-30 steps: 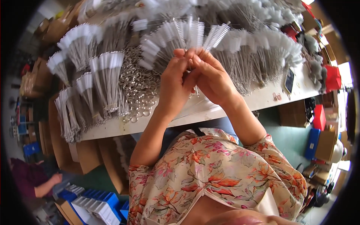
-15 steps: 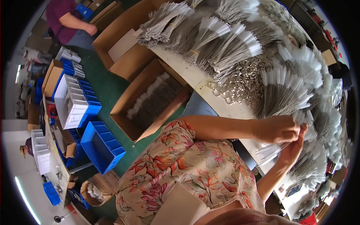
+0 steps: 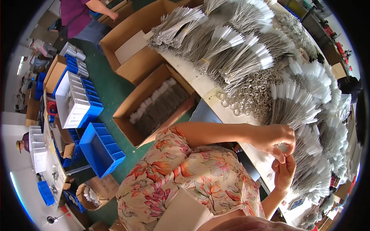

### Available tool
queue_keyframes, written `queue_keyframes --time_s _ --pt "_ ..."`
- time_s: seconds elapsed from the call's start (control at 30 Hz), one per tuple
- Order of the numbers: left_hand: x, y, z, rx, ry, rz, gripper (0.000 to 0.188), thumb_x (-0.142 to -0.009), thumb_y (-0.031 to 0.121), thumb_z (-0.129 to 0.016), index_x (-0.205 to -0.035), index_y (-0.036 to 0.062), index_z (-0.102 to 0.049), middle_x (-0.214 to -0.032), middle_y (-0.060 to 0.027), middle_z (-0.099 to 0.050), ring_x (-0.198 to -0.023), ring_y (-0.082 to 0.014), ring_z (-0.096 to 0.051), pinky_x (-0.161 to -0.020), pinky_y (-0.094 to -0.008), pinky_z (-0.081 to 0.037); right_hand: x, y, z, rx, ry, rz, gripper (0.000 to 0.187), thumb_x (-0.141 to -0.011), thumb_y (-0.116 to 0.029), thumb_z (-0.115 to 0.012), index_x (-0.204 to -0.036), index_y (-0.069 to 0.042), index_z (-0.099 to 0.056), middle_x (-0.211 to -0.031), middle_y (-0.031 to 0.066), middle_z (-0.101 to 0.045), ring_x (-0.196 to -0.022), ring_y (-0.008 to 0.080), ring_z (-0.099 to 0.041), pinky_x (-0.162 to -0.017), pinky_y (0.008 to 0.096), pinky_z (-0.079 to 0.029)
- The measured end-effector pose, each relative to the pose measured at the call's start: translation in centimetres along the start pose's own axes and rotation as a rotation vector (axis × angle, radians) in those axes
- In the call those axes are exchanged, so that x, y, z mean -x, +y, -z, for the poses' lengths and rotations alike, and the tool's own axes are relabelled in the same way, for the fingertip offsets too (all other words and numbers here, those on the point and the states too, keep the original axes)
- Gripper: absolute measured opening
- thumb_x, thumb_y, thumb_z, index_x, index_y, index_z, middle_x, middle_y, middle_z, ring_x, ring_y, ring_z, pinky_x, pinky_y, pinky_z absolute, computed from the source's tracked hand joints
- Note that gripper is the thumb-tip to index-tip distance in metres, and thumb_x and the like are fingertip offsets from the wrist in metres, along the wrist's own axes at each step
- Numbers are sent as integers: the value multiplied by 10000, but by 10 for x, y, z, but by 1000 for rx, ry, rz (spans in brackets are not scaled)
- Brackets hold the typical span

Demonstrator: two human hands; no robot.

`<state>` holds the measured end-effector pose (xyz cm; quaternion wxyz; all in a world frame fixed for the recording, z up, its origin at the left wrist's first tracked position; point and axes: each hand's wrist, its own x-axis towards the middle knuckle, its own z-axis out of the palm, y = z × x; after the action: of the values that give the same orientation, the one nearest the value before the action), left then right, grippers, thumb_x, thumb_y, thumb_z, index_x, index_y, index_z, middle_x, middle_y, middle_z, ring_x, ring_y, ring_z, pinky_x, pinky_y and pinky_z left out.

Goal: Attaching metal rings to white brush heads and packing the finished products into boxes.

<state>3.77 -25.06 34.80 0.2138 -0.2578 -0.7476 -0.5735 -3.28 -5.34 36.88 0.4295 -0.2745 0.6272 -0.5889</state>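
Observation:
My left hand (image 3: pixel 275 141) is closed, its fingers curled, with a small pale patch showing between thumb and fingers. Just below it my right hand (image 3: pixel 284 174) pinches, its fingertips meeting those of my left hand. What the two hold is too small and too covered to make out. Beyond them, along the table, thin wire brushes (image 3: pixel 295 102) with white bristle ends lie in fanned bundles. A heap of metal rings (image 3: pixel 256 92) sits beside these brushes, to the left. More brushes (image 3: pixel 310 163) spread right beside my hands.
A cardboard box (image 3: pixel 133 129) holding rows of brushes stands by the table edge (image 3: pixel 185 75), with another cardboard box (image 3: pixel 135 73) behind. Blue bins (image 3: pixel 96 154) and a white bin (image 3: pixel 67 115) are at left. A person in purple (image 3: pixel 75 17) stands at the far left.
Both hands have drawn back leftward, away from the brush piles. The white-tipped brush that showed beneath my left hand is no longer plain to see. The person in purple has shifted.

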Motion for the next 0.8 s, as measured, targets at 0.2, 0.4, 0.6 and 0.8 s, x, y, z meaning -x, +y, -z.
queue_keyframes --time_s 0.2,0.4,0.6,0.8 --pt "16 1 -31 -153 143 -230 222 -721 271 -707 -741 88 -581 -768 -24 -584 -764 -226 -552 -666 -344 -461 18 26 -1 -239 -59 -105 220 -861 -228 -598 -823 -18 -544 -561 16 -493 -437 80 -450 -382 188 -324" --pt "103 -1 -8 -540 422 457 377 -746 363 -691 -895 47 -550 -620 -81 -570 -557 -228 -592 -520 -338 -463 62 58 68 1687 184 88 141 -827 -96 -566 -720 -15 -608 -617 68 -569 -472 158 -490 -461 308 -369" --pt "129 -6 -26 -577 190 735 367 -760 337 -662 -825 4 -522 -596 -122 -565 -539 -326 -577 -502 -406 -445 67 89 79 1197 331 -68 108 -811 -103 -580 -783 -30 -653 -621 87 -596 -503 174 -541 -493 318 -404" --pt "117 -17 -33 -649 216 707 264 -770 241 -636 -732 10 -514 -636 -166 -562 -595 -348 -571 -551 -420 -455 35 47 -5 987 210 21 88 -755 -22 -612 -831 -28 -656 -782 102 -631 -653 168 -600 -531 283 -421"
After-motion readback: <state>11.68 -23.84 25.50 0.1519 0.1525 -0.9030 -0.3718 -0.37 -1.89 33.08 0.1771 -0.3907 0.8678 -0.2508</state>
